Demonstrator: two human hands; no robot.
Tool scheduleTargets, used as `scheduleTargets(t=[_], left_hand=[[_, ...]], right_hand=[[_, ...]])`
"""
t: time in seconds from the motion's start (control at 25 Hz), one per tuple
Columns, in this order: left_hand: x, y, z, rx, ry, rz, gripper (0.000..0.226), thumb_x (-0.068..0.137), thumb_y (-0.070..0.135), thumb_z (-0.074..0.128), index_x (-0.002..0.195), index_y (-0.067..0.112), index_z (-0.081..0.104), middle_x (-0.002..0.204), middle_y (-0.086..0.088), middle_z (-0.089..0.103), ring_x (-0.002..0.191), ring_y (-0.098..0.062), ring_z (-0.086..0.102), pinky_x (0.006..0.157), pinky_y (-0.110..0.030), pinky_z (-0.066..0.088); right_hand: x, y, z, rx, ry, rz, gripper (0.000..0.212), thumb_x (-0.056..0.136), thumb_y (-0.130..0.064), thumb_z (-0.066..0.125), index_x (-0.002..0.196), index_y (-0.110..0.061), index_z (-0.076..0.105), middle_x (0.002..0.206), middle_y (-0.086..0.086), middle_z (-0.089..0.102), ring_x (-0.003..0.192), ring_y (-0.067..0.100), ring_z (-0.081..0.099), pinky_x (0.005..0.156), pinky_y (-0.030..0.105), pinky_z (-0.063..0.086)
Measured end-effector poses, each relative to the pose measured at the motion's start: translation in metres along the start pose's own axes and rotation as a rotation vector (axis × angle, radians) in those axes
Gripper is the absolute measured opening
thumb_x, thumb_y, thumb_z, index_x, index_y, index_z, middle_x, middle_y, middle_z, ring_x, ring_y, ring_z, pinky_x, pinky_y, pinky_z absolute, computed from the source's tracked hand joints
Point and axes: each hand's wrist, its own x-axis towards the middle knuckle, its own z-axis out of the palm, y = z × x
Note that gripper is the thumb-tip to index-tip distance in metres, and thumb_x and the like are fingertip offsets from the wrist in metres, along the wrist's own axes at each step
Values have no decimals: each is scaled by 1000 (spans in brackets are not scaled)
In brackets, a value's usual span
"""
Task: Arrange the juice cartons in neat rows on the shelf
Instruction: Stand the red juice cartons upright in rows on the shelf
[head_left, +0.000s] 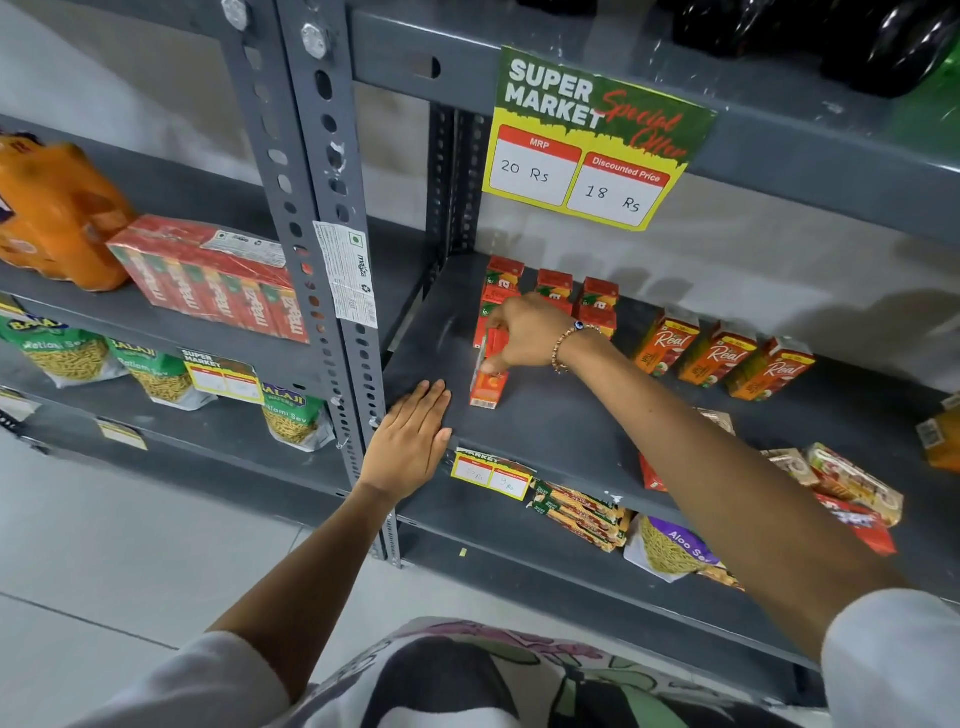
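On the grey shelf (545, 431), the right hand (524, 332) pinches 1 small red juice carton (487, 382) by its sides, near the front. It looks light, stiff and easy to squash, so hold it softly. Flat and empty, the left hand (410, 441) rests with fingers together on the shelf edge.

Green-yellow offer sign (597, 137) on upper shelf edge reads "SUPER MARKET Special Offer", "MRP 20 Rs", "Discounted Price 18 Rs"; three orange cartons (722, 358) at right read "Real"; red multipack (213, 280) at left reads "maaza"; snack bags (67, 351) below read "BALAJI"; purple bag (675, 548) reads "Aloo".
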Motion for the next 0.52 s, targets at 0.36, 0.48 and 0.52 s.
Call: scheduleTargets(t=[0.36, 0.48, 0.52], left_hand=[[-1, -1, 0, -18, -16, -16, 63, 101, 38, 14, 131, 0, 53, 137, -15, 53, 131, -32, 45, 109, -42, 29], [-1, 0, -1, -18, -32, -14, 65, 101, 39, 12, 131, -1, 53, 137, -16, 54, 131, -32, 46, 109, -41, 28], [-1, 0, -1, -19, -35, -12, 65, 101, 39, 11, 131, -1, 53, 137, -16, 54, 131, -32, 46, 110, -42, 28]], right_hand=[[10, -25, 18, 268, 316, 453, 56, 63, -64, 69, 57, -15, 42, 58, -1, 47, 62, 16, 51, 43, 23, 31], [9, -29, 18, 275, 310, 476, 55, 66, -63, 68, 55, -17, 40, 55, -2, 46, 59, 15, 51, 42, 22, 29], [8, -30, 17, 277, 299, 473, 56, 67, -64, 67, 55, -16, 40, 55, -1, 46, 61, 16, 53, 44, 23, 31]])
